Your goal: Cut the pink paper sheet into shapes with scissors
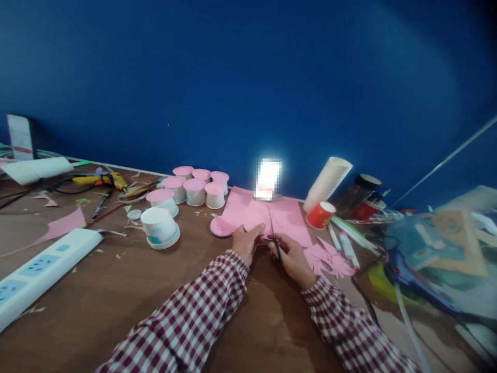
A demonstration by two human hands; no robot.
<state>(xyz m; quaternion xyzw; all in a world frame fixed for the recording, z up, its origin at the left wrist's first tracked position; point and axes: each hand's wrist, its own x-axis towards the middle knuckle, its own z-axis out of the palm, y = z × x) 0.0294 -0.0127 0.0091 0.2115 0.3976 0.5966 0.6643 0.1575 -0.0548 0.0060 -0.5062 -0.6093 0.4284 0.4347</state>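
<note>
My left hand pinches a piece of pink paper just above the table. Closed around the handles of a pair of dark scissors, my right hand is close beside it. The scissor blades point away from me and lie against the pink paper. Behind both hands a larger pink sheet lies flat, and its outline merges partly with the held piece. Left of my left hand are pink paper rounds. Pink offcuts lie by my right wrist.
Several paper cups with pink tops stand at back left, near a white cup. A power strip and yellow glue gun lie left. Right are stacked cups, a red cup and a blue glue gun.
</note>
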